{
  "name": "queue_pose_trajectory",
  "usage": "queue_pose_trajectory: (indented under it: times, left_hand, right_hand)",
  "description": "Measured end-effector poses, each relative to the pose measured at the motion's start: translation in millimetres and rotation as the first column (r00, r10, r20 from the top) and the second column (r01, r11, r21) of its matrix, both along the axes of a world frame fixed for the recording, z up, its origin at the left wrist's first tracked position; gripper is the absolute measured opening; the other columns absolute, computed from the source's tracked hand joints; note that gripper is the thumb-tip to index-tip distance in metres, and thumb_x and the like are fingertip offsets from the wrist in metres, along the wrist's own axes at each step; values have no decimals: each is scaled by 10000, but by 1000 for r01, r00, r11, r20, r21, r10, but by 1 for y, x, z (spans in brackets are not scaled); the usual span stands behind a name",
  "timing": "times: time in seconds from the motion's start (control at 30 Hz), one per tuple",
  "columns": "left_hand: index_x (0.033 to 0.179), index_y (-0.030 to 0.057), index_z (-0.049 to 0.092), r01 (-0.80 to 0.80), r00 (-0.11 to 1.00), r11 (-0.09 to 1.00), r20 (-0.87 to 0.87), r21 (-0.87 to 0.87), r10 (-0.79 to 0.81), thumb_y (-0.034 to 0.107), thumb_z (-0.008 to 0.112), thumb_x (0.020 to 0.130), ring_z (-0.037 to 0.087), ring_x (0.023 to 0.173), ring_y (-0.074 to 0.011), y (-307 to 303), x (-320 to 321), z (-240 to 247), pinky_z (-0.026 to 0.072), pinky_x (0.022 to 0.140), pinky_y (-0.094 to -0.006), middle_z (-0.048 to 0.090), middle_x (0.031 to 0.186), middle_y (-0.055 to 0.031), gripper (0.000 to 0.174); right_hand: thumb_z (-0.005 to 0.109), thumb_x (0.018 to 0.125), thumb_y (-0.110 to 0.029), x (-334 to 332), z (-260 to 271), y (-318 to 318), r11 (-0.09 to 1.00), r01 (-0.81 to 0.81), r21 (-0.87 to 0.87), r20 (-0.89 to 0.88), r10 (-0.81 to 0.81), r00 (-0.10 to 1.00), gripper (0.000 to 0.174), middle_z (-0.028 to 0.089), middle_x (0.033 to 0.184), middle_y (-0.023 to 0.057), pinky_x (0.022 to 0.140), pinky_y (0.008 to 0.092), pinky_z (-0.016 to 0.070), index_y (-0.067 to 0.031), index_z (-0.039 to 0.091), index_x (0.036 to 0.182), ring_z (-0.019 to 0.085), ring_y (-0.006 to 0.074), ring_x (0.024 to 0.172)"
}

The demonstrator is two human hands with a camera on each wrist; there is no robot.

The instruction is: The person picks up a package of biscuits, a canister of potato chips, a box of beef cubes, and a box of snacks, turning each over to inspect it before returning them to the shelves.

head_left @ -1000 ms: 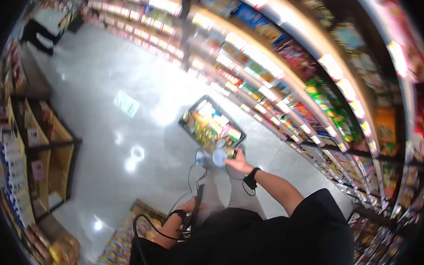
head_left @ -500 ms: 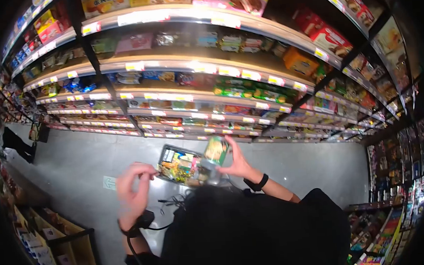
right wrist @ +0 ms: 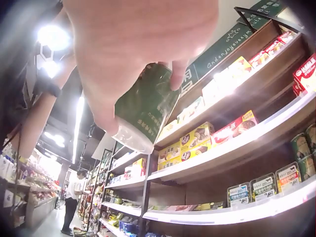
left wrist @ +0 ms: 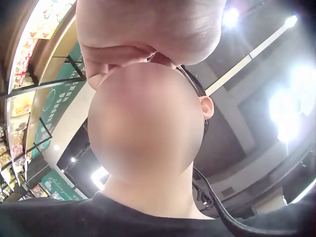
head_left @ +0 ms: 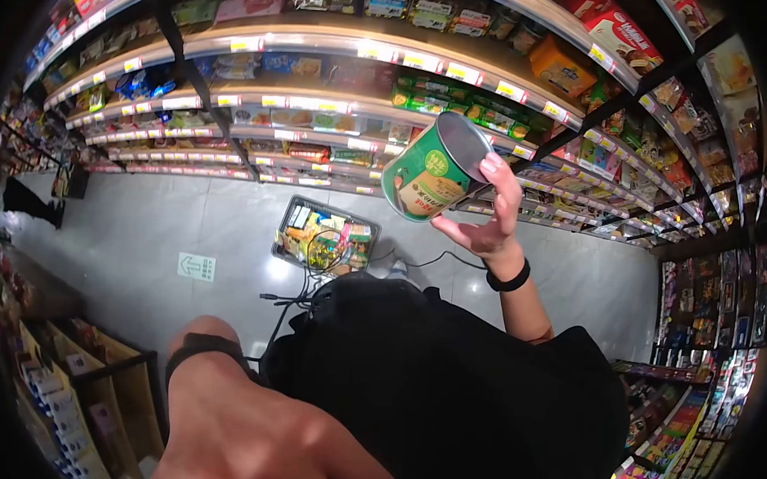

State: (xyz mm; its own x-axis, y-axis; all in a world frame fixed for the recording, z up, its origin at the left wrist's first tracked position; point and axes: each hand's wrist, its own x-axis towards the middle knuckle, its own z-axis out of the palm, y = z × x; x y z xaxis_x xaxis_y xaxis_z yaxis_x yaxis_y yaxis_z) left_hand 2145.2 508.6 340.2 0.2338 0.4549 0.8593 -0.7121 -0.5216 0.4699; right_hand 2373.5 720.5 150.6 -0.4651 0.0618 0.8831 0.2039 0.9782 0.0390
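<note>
The shelving (head_left: pixel 307 105) is your landmark: long lit tiers packed with boxes and packets, curving across the head view and, in the right wrist view, rising close beside your raised hand. The grey polished floor (head_left: pixel 140 226) runs along the foot of the shelving, and a green arrow sticker (head_left: pixel 197 267) lies on it, well out from the bottom tier. Your shopping basket (head_left: pixel 324 236) stands on the floor just in front of the shelving's lowest tier, full of bright packets, with a black cable looped over them. The green canister (head_left: pixel 428 172) is up in the air before the middle tiers of the shelving, tilted, its silver end turned up and away from you. Your right hand (head_left: pixel 486 208) grips it, fingers and thumb curled round its side, a black band (head_left: pixel 509 278) at the wrist. Your left hand (head_left: pixel 247 446) is raised close to your head, well back from the shelving; whether its fingers are curled or straight cannot be told from either view.
</note>
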Motion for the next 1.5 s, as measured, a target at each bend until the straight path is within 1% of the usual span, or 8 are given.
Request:
queue_pose_trajectory:
  times: [0.1,0.2,0.33,0.4,0.6,0.77,1.03,1.5]
  left_hand:
    - [1019,78,590,81,992,995,-96,-61,-87,38,584,931,458,453,-139,3,-10,0,237,404,-270,637,739,-107,97]
    - [1032,54,644,-298,951,954,-96,-29,294,89,689,837,670,628,-258,9,-23,-33,507,525,-318,714,822,-161,204]
    - [1465,15,356,-877,200,420,-619,231,759,204,874,620,519,1277,-271,34,-34,-66,417,1012,-410,542,1372,-172,1009]
    - [1479,-10,321,-873,72,364,-653,324,754,230,940,618,486,1302,-348,48,-21,-79,393,1090,-428,459,1422,-212,1088]
    - [1473,-22,300,-810,561,522,-617,-268,553,262,966,578,513,1300,-270,75,-6,-131,420,1082,-406,505,1390,-172,1151]
    - [1380,-5,467,-457,744,866,-621,-204,247,253,993,493,567,1211,-191,98,-46,-150,452,1041,-358,594,1301,-111,1063]
    - [1287,-11,556,81,787,935,-553,-345,-273,287,964,369,619,1130,-222,149,-40,-138,478,992,-353,623,1253,-130,1049]
    - [1381,-28,496,330,661,932,-668,-150,-342,274,978,531,624,1140,-233,225,2,-92,504,963,-369,636,1275,-135,1023]
  right_hand:
    - [934,638,-200,-3,8,-10,997,-13,76,-8,14,1000,1136,495,1398,156,1000,508,525,-178,226,1527,533,385,1262]
    - [903,699,-208,-10,20,-12,983,-27,181,-25,32,999,1064,511,1383,136,987,494,538,-178,226,1519,536,367,1263]
    - [801,821,-192,-24,28,-14,956,-66,286,-58,86,995,686,557,1334,73,955,452,548,-231,434,1399,552,321,1229]
    - [750,866,-251,-30,38,-20,946,-89,311,-27,102,994,422,571,1330,28,947,410,511,-282,585,1254,554,270,1203]
    - [743,862,-339,-48,49,-57,935,-280,215,78,270,960,361,587,1311,-1,975,384,433,-268,626,1196,538,253,1207]
    - [836,771,-408,-55,48,-68,935,-348,67,-117,353,928,531,504,1360,89,999,449,420,-199,624,1210,542,308,1193]
    - [815,797,-279,-41,38,-52,953,-300,38,-75,303,950,442,636,1203,75,1016,461,413,-233,607,1184,542,293,1210]
    - [639,920,-247,-15,32,-5,960,-187,209,-257,238,937,396,579,1301,34,1008,449,436,-292,536,1299,553,272,1192]
